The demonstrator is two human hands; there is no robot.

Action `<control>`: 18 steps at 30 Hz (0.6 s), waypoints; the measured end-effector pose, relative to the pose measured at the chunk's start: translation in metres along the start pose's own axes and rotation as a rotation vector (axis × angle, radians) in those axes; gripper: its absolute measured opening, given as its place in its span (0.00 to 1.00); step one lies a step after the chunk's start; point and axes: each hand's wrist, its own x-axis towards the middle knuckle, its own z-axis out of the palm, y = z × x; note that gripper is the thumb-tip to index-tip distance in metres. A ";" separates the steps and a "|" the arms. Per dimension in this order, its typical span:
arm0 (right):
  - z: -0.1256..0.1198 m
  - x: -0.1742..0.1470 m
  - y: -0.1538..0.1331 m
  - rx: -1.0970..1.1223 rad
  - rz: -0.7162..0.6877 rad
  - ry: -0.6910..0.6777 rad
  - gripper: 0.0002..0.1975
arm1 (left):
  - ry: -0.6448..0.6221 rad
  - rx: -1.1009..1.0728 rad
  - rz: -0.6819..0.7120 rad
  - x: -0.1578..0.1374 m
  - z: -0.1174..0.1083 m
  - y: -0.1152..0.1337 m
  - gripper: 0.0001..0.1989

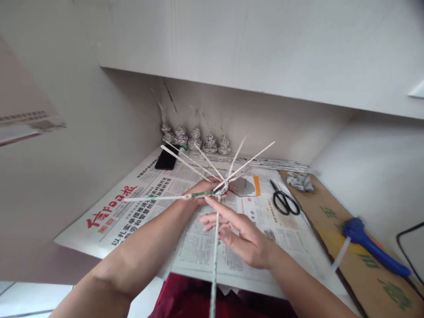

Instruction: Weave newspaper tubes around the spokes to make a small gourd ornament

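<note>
My left hand [203, 190] is closed on the small woven centre of a paper weaving [221, 189] made of rolled newspaper tubes. Several flattened pale tubes fan out from that centre, away from me and to the left. One long tube [214, 265] runs from it down towards my lap. My right hand [241, 236] is just below, its index finger stretched towards the weaving and its thumb apart from the other fingers. The long tube crosses by these fingers, which are not closed around it. My left fingers are partly hidden by the weaving.
Newspaper sheets [145, 212] cover the table. Small woven paper figures [195, 139], a black phone [166, 158] and a bundle of paper tubes [265, 162] lie at the back. Black scissors [285, 202], a cardboard strip [334, 225] and a blue glue gun [374, 249] are right.
</note>
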 end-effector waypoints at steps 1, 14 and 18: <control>0.004 -0.004 0.000 -0.030 -0.014 0.019 0.31 | -0.009 0.002 -0.002 -0.001 0.002 0.001 0.14; -0.047 -0.012 0.011 0.496 0.352 0.709 0.23 | -0.145 0.206 0.045 -0.007 0.015 -0.006 0.19; -0.036 0.011 0.001 0.508 0.330 0.515 0.23 | -0.113 0.313 0.070 -0.012 0.022 -0.006 0.14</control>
